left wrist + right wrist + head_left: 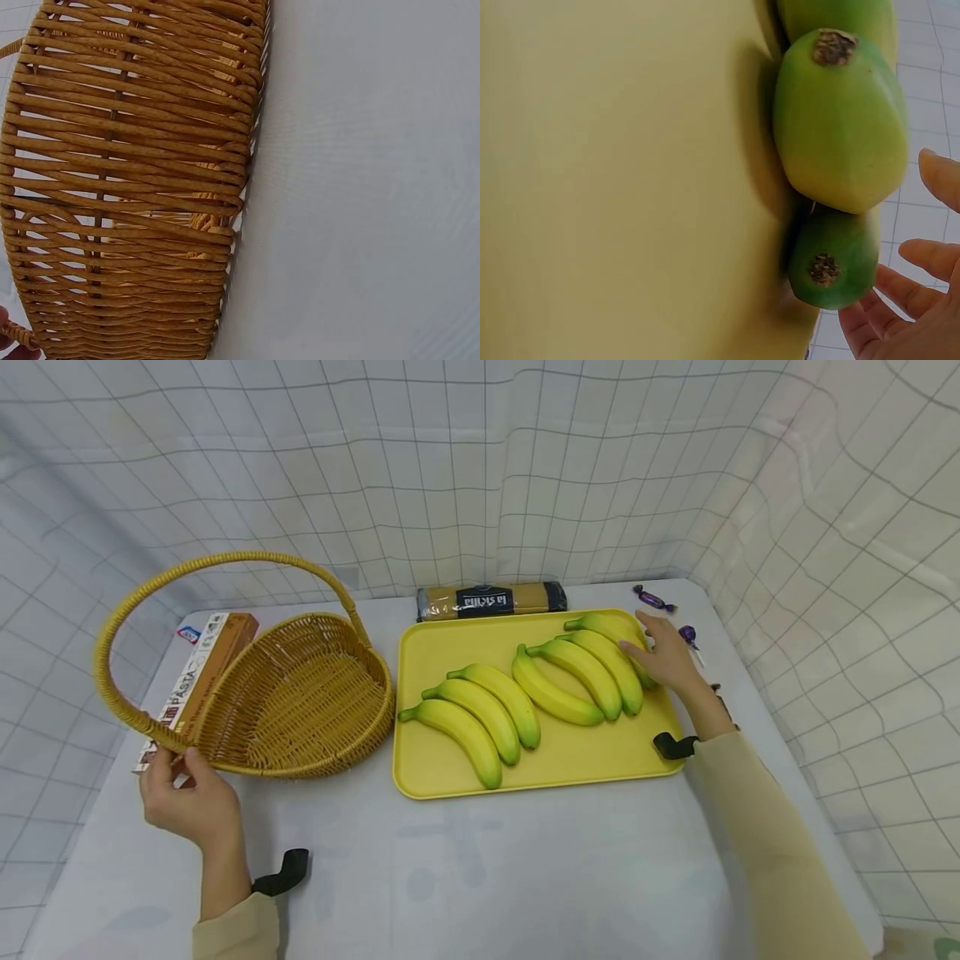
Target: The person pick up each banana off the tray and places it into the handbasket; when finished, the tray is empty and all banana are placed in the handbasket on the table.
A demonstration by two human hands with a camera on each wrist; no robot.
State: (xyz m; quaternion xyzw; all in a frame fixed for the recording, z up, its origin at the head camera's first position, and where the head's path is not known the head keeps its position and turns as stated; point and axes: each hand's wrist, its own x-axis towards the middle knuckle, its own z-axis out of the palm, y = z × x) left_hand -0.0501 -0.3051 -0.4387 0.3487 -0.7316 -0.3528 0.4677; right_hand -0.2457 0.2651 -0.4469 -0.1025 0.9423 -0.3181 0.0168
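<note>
With thumb and fingers my left hand (197, 802) pinches the wicker basket's (318, 702) handle (112, 693) near its left base. The basket stands on the table with nothing inside; its woven side (135, 165) fills much of the left wrist view. Three bananas (465, 727) lie on the left of the yellow tray (585, 752), and several more (577, 672) lie on its right. My right hand (667, 656) reaches over the tray's right edge to the outermost banana (603, 625). In the right wrist view, its fingers (907, 289) are spread behind that banana's green end (840, 262), thumb apart.
A la sicilia pasta packet (491, 602) lies behind the tray. Left of the basket is a pasta box (198, 672) with a small blue and red item (189, 634) behind it. A purple wrapped candy (654, 599) and a lollipop (688, 633) lie right of the tray.
</note>
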